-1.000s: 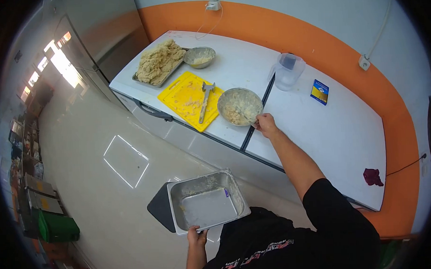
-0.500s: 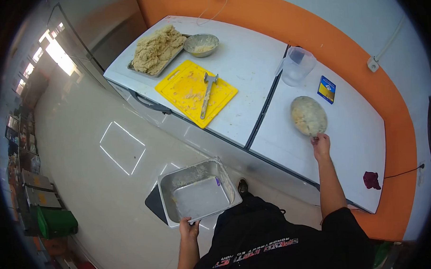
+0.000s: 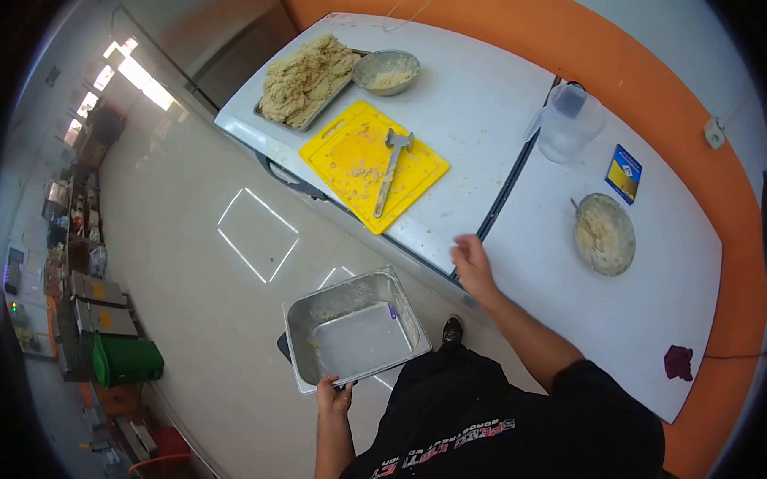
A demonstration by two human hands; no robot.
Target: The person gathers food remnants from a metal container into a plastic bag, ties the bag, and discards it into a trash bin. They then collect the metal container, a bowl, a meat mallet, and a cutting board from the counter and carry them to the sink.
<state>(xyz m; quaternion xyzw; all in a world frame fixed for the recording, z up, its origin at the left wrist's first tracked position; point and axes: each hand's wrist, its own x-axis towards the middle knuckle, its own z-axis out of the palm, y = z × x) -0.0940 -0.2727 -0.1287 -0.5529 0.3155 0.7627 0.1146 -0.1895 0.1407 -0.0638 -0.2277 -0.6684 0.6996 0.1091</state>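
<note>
My left hand (image 3: 335,395) grips the near rim of a deep steel pan (image 3: 299,348), thumb over the edge. The pan hangs above the floor, its inside smeared with pale residue and a small purple item (image 3: 392,311) at its right side. My right hand (image 3: 476,266) is over the table's front edge by the seam, holding nothing, its fingers loosely bent and a little apart. To its right stands a metal bowl (image 3: 622,246) with pale crumbly remains inside. Left of the hand, a meat mallet (image 3: 388,176) lies on a yellow cutting board (image 3: 424,177) strewn with scraps.
A tray (image 3: 312,117) heaped with breaded pieces (image 3: 306,77) stands at the back left, beside another metal bowl (image 3: 384,89). On the right part are a clear plastic jug (image 3: 568,132), a blue-yellow box (image 3: 624,174) and a dark red cloth (image 3: 678,363). A green bin (image 3: 127,360) stands left.
My right hand has let go of the metal bowl, which now rests on the right part of the table, and has moved left to the seam. My left hand still holds the pan.
</note>
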